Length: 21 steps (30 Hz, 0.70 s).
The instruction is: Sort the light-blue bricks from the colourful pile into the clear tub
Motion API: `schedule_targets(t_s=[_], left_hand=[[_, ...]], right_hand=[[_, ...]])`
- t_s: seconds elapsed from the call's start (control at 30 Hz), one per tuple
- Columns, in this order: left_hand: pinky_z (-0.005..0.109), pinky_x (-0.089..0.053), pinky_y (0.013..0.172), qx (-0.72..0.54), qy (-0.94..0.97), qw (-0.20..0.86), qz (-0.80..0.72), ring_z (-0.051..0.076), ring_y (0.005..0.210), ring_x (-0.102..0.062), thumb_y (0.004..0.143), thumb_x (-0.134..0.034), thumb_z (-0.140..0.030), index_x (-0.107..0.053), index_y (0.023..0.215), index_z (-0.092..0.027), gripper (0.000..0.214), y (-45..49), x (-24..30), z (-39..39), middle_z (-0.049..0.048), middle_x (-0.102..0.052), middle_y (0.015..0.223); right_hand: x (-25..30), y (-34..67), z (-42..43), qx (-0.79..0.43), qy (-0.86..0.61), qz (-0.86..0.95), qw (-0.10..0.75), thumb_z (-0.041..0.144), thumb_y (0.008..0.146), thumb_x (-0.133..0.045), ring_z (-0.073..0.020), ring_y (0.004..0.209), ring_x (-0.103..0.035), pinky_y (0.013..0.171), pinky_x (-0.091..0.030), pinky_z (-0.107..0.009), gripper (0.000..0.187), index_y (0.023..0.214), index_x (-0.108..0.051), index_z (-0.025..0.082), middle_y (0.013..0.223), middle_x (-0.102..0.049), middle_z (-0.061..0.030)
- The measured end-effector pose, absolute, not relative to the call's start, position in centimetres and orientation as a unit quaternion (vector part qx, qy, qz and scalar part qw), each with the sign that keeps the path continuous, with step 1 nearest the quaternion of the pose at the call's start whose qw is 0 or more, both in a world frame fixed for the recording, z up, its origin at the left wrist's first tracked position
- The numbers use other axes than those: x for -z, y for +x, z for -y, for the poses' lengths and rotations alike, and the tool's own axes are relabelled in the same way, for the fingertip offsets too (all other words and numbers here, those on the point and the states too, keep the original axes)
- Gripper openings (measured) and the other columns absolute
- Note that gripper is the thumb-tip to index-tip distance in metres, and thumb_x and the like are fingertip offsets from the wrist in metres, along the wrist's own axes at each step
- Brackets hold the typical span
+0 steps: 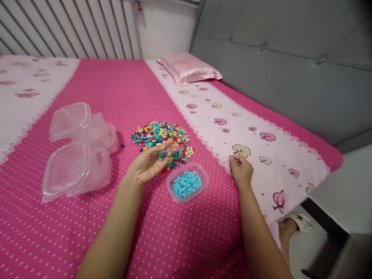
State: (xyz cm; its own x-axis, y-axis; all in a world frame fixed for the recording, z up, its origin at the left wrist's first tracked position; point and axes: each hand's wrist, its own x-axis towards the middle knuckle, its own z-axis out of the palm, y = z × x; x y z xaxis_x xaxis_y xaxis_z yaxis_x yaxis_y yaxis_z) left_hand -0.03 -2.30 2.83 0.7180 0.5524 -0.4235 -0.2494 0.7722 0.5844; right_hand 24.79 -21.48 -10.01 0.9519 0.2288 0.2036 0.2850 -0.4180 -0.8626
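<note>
A heap of small coloured plastic pieces (pixel 162 135) lies on the pink dotted bedsheet (pixel 116 97). Just in front of the heap stands a small clear tub (pixel 203 182) filled with light blue pieces. My left hand (pixel 149 162) is turned palm up at the near edge of the heap, fingers loosely curled, with a few small pieces resting near its fingertips. My right hand (pixel 241 170) rests on the sheet to the right of the tub, its fingers curled in; whether anything is in them is hidden.
Several empty clear tubs and lids (pixel 77 155) are stacked on the left of the bed. A pink satin pillow (pixel 187 68) lies against the grey padded headboard (pixel 276 58). A sandalled foot (pixel 293 224) stands on the floor at the right bed edge.
</note>
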Motion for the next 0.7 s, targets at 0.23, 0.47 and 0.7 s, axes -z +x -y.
schedule_targets(t_s=[0.23, 0.47, 0.7], left_hand=[[0.028, -0.059, 0.079, -0.184, 0.228, 0.917, -0.271, 0.023, 0.096, -0.067, 0.092, -0.043, -0.023, -0.062, 0.105, -0.002, 0.032, 0.1, -4.7, 3.8, 0.0166, -0.07, 0.097], [0.032, -0.055, 0.085, -0.129, 0.268, 0.921, -0.253, 0.023, 0.095, -0.067, 0.09, -0.044, -0.029, -0.067, 0.096, -0.005, 0.034, 0.5, -4.3, 5.1, 0.0159, -0.07, 0.096], [0.029, -0.052, 0.083, -0.117, 0.356, 0.887, -0.27, 0.018, 0.085, -0.067, 0.088, -0.049, -0.03, -0.071, 0.088, -0.008, 0.031, 1.4, -3.8, 6.6, 0.0129, -0.071, 0.092]], right_hand=[[9.7, 24.6, 21.4, 0.028, -0.844, 0.15, 0.515, 0.042, 0.068, -0.058, -0.0181, 0.063, -0.059, 0.071, -0.047, -0.032, 0.036, 0.087, -0.073, 0.015, 0.072, -0.069, -0.006], [10.0, 24.8, 21.6, 0.03, -0.842, 0.156, 0.516, 0.042, 0.069, -0.058, -0.0178, 0.063, -0.059, 0.069, -0.046, -0.031, 0.035, 0.088, -0.073, 0.015, 0.071, -0.068, -0.0052], [9.8, 24.6, 21.5, 0.027, -0.843, 0.154, 0.514, 0.04, 0.07, -0.058, -0.0175, 0.063, -0.059, 0.068, -0.046, -0.03, 0.035, 0.089, -0.073, 0.015, 0.074, -0.069, -0.0057]])
